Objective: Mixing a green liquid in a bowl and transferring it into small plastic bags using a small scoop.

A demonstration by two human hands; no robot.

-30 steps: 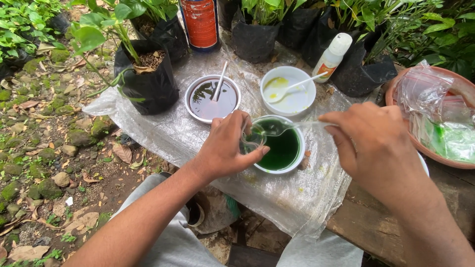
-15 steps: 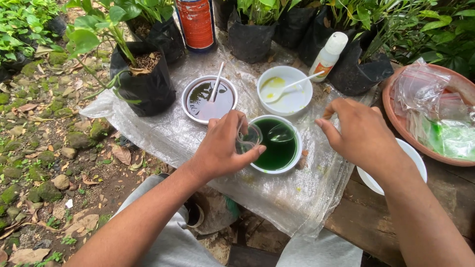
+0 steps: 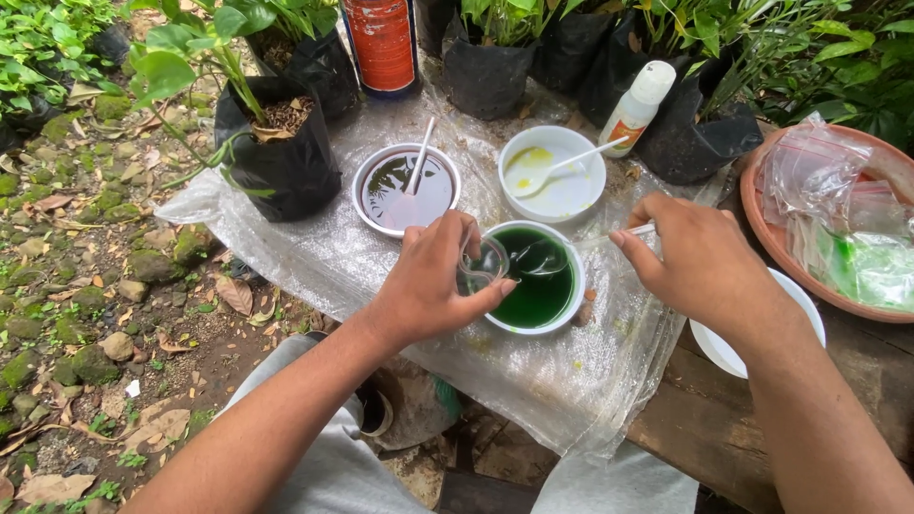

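Shifted slightly toward the green-liquid bowl (image 3: 535,276): left hand (image 3: 433,281), grip closed on small clear cup (image 3: 484,266); right hand (image 3: 700,262), grip pinching white spoon (image 3: 581,244) dipped in bowl.

Three liquid-filled white bowls (image 3: 535,276) (one green), one empty bowl (image 3: 733,347), three spoons (image 3: 416,171), two bottles (image 3: 383,43)

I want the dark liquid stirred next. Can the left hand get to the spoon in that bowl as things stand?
Probably not freely: the left hand holds a small clear cup. The spoon in the dark bowl stands unobstructed just beyond it.
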